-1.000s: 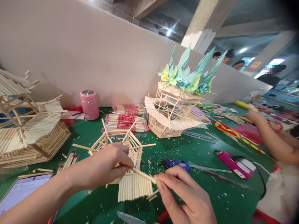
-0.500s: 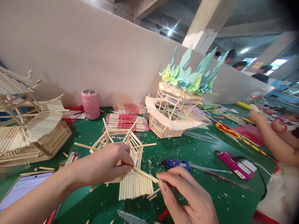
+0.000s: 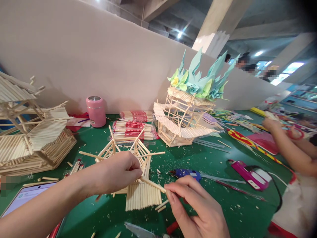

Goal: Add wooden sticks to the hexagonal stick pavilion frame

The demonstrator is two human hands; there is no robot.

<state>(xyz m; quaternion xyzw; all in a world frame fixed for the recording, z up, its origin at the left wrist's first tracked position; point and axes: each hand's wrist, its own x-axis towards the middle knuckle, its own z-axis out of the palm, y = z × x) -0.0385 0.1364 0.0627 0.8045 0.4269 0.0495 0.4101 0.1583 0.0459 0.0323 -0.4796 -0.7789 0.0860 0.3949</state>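
Note:
A small frame of wooden sticks [image 3: 133, 155] with a flat panel of sticks [image 3: 142, 195] at its front stands on the green table [image 3: 198, 158]. My left hand [image 3: 115, 173] rests on the frame, its fingers pinched on one end of a single wooden stick [image 3: 153, 184] that lies across the panel's top edge. My right hand [image 3: 198, 208] pinches the stick's other end between thumb and forefinger. A few short stick offcuts [image 3: 160, 206] lie beside the panel.
Finished stick houses stand at the left [image 3: 32, 132] and behind [image 3: 183, 122], the latter topped with paper flowers. A pink can [image 3: 96, 111], stick bundles [image 3: 132, 129], a blue glue gun [image 3: 185, 173], a pink glue gun [image 3: 250, 175], a phone [image 3: 24, 198]. Another person's arm [image 3: 287, 145] at right.
Both hands have stayed pinched on the stick and shifted only slightly; the stick sits a little closer against the panel's top edge.

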